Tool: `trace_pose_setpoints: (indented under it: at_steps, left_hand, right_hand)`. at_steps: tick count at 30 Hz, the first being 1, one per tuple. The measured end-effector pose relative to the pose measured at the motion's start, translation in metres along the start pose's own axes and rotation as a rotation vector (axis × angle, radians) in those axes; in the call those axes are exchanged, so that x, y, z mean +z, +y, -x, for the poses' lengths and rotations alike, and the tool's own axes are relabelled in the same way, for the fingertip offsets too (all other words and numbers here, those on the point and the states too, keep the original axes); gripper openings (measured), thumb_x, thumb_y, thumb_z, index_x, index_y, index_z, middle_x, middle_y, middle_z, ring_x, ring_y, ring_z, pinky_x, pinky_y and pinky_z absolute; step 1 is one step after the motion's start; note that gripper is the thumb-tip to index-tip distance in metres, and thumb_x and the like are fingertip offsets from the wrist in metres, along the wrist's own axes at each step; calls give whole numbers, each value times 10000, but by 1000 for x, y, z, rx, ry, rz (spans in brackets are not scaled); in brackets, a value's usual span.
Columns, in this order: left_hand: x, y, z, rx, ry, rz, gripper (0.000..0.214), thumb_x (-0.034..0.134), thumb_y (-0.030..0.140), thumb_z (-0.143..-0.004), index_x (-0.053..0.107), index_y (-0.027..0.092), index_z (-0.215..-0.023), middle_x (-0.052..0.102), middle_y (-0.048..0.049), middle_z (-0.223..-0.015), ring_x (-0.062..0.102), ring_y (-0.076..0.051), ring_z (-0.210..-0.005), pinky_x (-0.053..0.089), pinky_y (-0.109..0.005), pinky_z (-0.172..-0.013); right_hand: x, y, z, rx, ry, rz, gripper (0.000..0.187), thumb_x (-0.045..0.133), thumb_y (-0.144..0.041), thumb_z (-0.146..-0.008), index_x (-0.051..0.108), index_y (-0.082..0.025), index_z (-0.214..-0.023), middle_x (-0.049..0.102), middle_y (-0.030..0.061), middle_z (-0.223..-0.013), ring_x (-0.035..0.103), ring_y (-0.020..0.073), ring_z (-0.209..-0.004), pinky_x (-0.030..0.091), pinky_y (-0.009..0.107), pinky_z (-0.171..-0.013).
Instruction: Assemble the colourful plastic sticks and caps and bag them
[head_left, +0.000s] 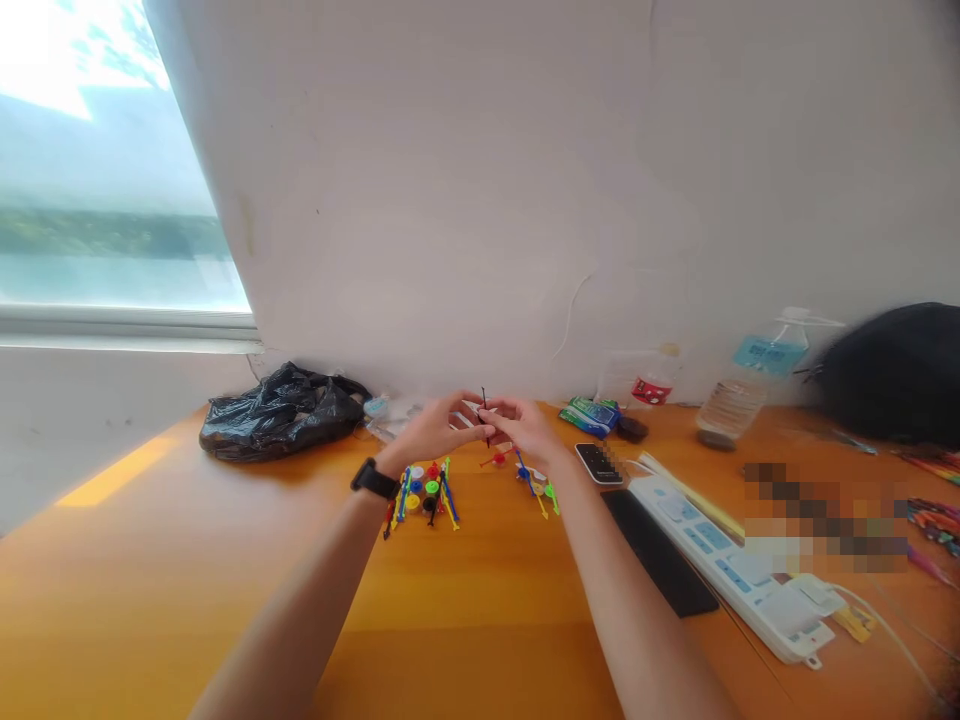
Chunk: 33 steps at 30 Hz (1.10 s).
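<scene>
A thin black plastic arrow [484, 398] stands nearly upright between my two hands, above the table. My left hand [431, 432], with a black band at its wrist, is closed, thumb and fingertips meeting at the arrow's left side. From the other side my right hand [523, 428] pinches the same arrow, and its fingers hide the middle part. Below my left hand lie coloured discs [432, 487] and several yellow and blue arrows [448, 497]. A red arrow piece [499, 459] and a few blue, yellow and green ones [541, 488] lie under my right hand.
A black plastic bag [281, 412] lies at the back left. To the right are a phone [598, 463], a black strip [660, 552], a white power strip [724, 560] with cords, a blue-green packet [590, 415] and a large bottle [739, 400]. A wall rises behind the table.
</scene>
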<state>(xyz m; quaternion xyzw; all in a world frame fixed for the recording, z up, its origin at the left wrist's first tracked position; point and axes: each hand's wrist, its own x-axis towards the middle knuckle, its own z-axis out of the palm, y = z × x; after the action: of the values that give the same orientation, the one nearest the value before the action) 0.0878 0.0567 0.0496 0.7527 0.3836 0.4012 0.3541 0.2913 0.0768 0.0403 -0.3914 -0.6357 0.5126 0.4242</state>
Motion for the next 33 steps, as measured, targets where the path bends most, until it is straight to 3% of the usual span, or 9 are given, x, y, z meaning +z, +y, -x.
trace_pose_setpoints:
  at_steps: [6,10,15,24,29,33]
  left_hand:
    - [0,-5,-3,28,39,57,403,862,433,-816,708,158,-1067,785,-102,-1042,764,-230,-924,616,-337,-836]
    - [-3,-4,-1,64,8,105,386,859,357,-824,705,146,-1107,795,-105,-981,767,-225,-915,617,-345,-858]
    - [-4,0,1,111,24,42,279,803,252,-849,747,162,-1106,793,-81,-989,749,-192,-897,604,-295,-834]
    - [-5,1,1,86,32,-25,173,799,215,-776,708,152,-909,752,-38,-865,702,-157,-791,566,-251,-737]
    - [-4,0,2,56,-93,-32,92,701,188,-802,741,149,-875,779,-54,-843,732,-187,-811,554,-256,-727]
    - [-9,-14,4,-6,-118,-175,84,703,228,-789,742,156,-813,785,-53,-834,733,-192,-778,518,-235,-652]
  right_hand:
    - [10,0,-3,6,23,-11,230,728,-356,-822,714,-200,-991,728,24,-827,659,147,-709,469,220,-567]
    - [11,6,-3,-9,0,-24,160,660,-298,-803,668,-202,-930,649,-22,-684,558,113,-579,381,209,-499]
    - [13,12,-1,-1,-76,-75,156,646,-272,-770,619,-206,-908,617,-39,-622,496,102,-498,357,211,-454]
    - [13,20,-6,24,-85,-140,165,683,-307,-734,625,-191,-837,677,4,-710,629,128,-603,490,233,-575]
    - [15,26,-4,58,-154,38,133,596,-326,-808,565,-226,-890,607,-51,-651,506,91,-523,365,192,-491]
    - [15,34,-3,163,-186,333,89,548,-317,-845,550,-233,-875,652,-31,-689,553,108,-563,383,201,-514]
